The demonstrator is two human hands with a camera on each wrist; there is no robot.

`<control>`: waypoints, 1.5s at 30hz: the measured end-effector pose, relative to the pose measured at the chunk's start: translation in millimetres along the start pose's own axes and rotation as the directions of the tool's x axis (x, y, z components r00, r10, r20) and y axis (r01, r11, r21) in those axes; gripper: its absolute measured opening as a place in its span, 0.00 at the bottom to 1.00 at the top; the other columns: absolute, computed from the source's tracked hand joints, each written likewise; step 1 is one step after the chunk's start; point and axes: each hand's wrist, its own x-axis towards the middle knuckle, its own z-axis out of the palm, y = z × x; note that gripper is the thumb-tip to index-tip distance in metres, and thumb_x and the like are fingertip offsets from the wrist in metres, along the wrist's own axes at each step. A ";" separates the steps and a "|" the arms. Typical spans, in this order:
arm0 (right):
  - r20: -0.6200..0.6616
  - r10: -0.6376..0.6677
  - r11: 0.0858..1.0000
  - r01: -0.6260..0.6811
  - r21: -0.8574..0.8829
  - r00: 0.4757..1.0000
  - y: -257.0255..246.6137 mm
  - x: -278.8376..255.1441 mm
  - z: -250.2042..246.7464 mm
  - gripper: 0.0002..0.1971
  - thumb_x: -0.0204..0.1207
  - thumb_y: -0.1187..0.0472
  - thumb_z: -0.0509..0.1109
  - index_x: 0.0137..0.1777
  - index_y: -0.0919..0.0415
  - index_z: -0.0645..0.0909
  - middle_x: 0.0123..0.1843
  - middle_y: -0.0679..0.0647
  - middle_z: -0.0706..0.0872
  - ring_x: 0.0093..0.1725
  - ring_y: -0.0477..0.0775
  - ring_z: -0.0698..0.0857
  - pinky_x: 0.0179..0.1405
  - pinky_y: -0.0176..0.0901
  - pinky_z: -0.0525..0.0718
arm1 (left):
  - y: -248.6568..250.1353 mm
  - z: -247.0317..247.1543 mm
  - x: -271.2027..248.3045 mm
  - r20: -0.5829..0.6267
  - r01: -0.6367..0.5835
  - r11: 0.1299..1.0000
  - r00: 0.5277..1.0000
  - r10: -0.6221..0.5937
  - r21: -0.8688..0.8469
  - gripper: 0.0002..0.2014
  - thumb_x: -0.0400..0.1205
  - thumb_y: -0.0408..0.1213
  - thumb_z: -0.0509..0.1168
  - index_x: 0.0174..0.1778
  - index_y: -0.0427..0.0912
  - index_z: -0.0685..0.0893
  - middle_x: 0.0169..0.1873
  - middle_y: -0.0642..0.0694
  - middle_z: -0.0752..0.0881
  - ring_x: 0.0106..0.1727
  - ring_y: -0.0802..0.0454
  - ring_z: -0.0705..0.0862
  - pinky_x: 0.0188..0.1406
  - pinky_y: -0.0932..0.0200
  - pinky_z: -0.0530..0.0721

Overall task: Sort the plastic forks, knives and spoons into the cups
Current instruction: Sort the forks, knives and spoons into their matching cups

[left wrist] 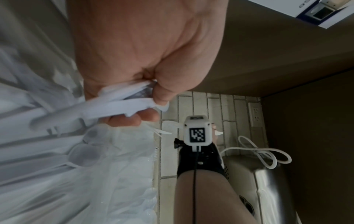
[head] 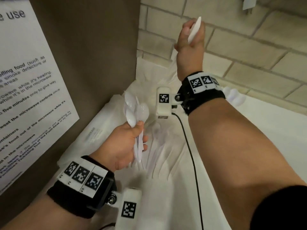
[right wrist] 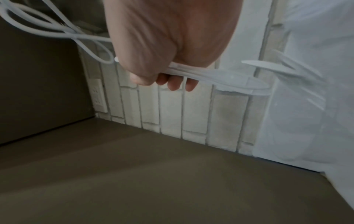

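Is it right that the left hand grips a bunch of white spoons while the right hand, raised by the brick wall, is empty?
Not quite. The right hand is not empty; it grips a white plastic utensil, as the head view shows. The left hand does grip a bunch of white spoons.

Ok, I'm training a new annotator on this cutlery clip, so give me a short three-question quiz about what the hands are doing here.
1. True or false: the left hand holds a bunch of spoons.
2. What does the right hand hold? A) a cup B) a knife C) nothing
3. Fill in: the loose cutlery lies in a clear plastic ____.

Key: 1 true; 2 B; 3 bag.
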 end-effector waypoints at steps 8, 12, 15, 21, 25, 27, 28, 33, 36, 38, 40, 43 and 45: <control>0.120 0.248 0.968 -0.250 0.001 0.961 54.9 12.3 13.6 0.17 0.76 0.61 0.73 0.63 0.56 0.76 0.45 0.50 0.81 0.48 0.48 0.82 0.52 0.36 0.79 | -2.4 -1.4 10.3 -0.016 0.005 0.999 1.000 -0.006 -0.043 0.06 0.85 0.39 0.63 0.46 0.41 0.81 0.35 0.47 0.77 0.31 0.52 0.79 0.29 0.56 0.79; 0.126 0.315 0.948 -0.317 -0.003 0.941 56.8 10.0 3.4 0.32 0.77 0.64 0.72 0.79 0.64 0.65 0.79 0.59 0.72 0.79 0.53 0.69 0.77 0.45 0.70 | -2.2 0.3 8.9 -0.010 0.006 0.999 1.000 -0.007 -0.039 0.06 0.85 0.39 0.62 0.45 0.41 0.81 0.36 0.47 0.77 0.31 0.53 0.79 0.30 0.56 0.79; 0.112 0.288 0.956 -0.279 -0.088 0.951 44.4 6.9 -10.2 0.30 0.76 0.62 0.73 0.77 0.61 0.70 0.79 0.54 0.71 0.80 0.50 0.67 0.79 0.47 0.67 | -1.5 2.3 5.2 0.003 -0.001 0.999 1.000 0.001 -0.034 0.06 0.85 0.39 0.62 0.46 0.42 0.81 0.35 0.48 0.77 0.30 0.54 0.80 0.31 0.56 0.79; 0.240 0.293 0.952 -0.260 -0.162 0.926 3.5 -34.7 -46.6 0.14 0.76 0.65 0.73 0.61 0.59 0.84 0.57 0.50 0.87 0.58 0.44 0.84 0.58 0.29 0.80 | 3.5 15.7 -9.1 0.086 -0.014 1.000 0.996 0.016 -0.026 0.06 0.84 0.37 0.62 0.44 0.42 0.82 0.33 0.48 0.76 0.29 0.54 0.78 0.30 0.58 0.80; 0.388 0.471 0.882 -0.413 -0.228 0.792 -15.3 -80.1 -68.9 0.05 0.80 0.58 0.69 0.51 0.56 0.85 0.48 0.50 0.89 0.48 0.49 0.86 0.55 0.43 0.83 | 4.5 25.1 -17.6 0.214 0.001 1.000 0.977 -0.007 0.028 0.06 0.83 0.39 0.63 0.45 0.40 0.81 0.34 0.48 0.80 0.30 0.54 0.78 0.30 0.59 0.80; 0.399 0.537 0.842 -0.497 -0.210 0.743 -21.4 -96.8 -79.4 0.11 0.83 0.54 0.65 0.56 0.60 0.84 0.48 0.55 0.90 0.45 0.54 0.87 0.54 0.49 0.85 | 4.2 28.7 -22.7 0.302 0.008 0.999 0.953 -0.021 0.046 0.06 0.82 0.39 0.65 0.46 0.39 0.80 0.34 0.47 0.81 0.29 0.54 0.77 0.29 0.59 0.79; 0.401 0.555 0.829 -0.527 -0.189 0.729 -24.5 -102.9 -84.2 0.12 0.84 0.55 0.63 0.58 0.61 0.84 0.47 0.56 0.90 0.43 0.55 0.87 0.50 0.50 0.86 | 3.7 30.1 -25.2 0.347 0.021 0.999 0.937 -0.037 0.049 0.07 0.81 0.39 0.66 0.45 0.38 0.80 0.34 0.47 0.81 0.28 0.53 0.76 0.27 0.59 0.78; 0.494 0.552 0.781 -0.625 -0.022 0.672 -31.3 -119.5 -106.5 0.17 0.84 0.59 0.63 0.69 0.64 0.79 0.53 0.61 0.86 0.48 0.60 0.87 0.45 0.54 0.89 | 0.0 32.5 -32.0 0.488 0.188 0.982 0.858 -0.163 -0.003 0.10 0.74 0.39 0.62 0.49 0.41 0.81 0.28 0.48 0.75 0.20 0.56 0.69 0.19 0.62 0.66; 0.523 0.511 0.817 -0.574 -0.050 0.682 -28.9 -125.9 -113.7 0.19 0.82 0.61 0.65 0.73 0.56 0.75 0.45 0.51 0.89 0.47 0.54 0.87 0.51 0.55 0.87 | -0.7 34.6 -33.7 0.488 0.167 0.986 0.858 -0.160 0.030 0.15 0.73 0.48 0.66 0.49 0.43 0.83 0.25 0.49 0.73 0.16 0.58 0.66 0.17 0.65 0.62; 0.512 0.481 0.855 -0.509 -0.096 0.712 -27.9 -129.3 -115.7 0.22 0.82 0.64 0.66 0.74 0.51 0.74 0.38 0.44 0.87 0.40 0.47 0.86 0.44 0.49 0.87 | -2.6 36.8 -35.4 0.464 0.081 0.989 0.876 -0.132 0.127 0.22 0.68 0.55 0.75 0.50 0.44 0.83 0.24 0.51 0.73 0.15 0.59 0.64 0.16 0.67 0.62; 0.498 0.446 0.887 -0.442 -0.135 0.743 -27.4 -131.6 -116.7 0.20 0.82 0.65 0.67 0.72 0.50 0.75 0.38 0.45 0.85 0.38 0.47 0.84 0.37 0.46 0.85 | -5.8 40.2 -36.5 0.410 -0.038 0.967 0.909 -0.071 0.252 0.25 0.65 0.48 0.81 0.53 0.44 0.81 0.23 0.54 0.74 0.17 0.60 0.63 0.16 0.67 0.62; 0.455 0.416 0.907 -0.396 -0.144 0.787 -25.9 -135.2 -117.1 0.11 0.81 0.68 0.67 0.60 0.56 0.82 0.42 0.51 0.86 0.37 0.50 0.86 0.33 0.42 0.85 | -7.3 46.3 -36.4 0.333 -0.093 0.949 0.943 -0.012 0.300 0.19 0.70 0.46 0.72 0.51 0.40 0.81 0.25 0.52 0.79 0.19 0.56 0.70 0.18 0.65 0.68; 0.426 0.422 0.903 -0.414 -0.116 0.800 -25.1 -137.8 -116.1 0.05 0.79 0.69 0.68 0.51 0.60 0.83 0.40 0.55 0.86 0.34 0.49 0.86 0.32 0.38 0.85 | -7.0 48.1 -35.1 0.307 -0.068 0.962 0.951 -0.018 0.266 0.15 0.73 0.49 0.68 0.46 0.41 0.83 0.29 0.48 0.82 0.23 0.54 0.76 0.21 0.63 0.75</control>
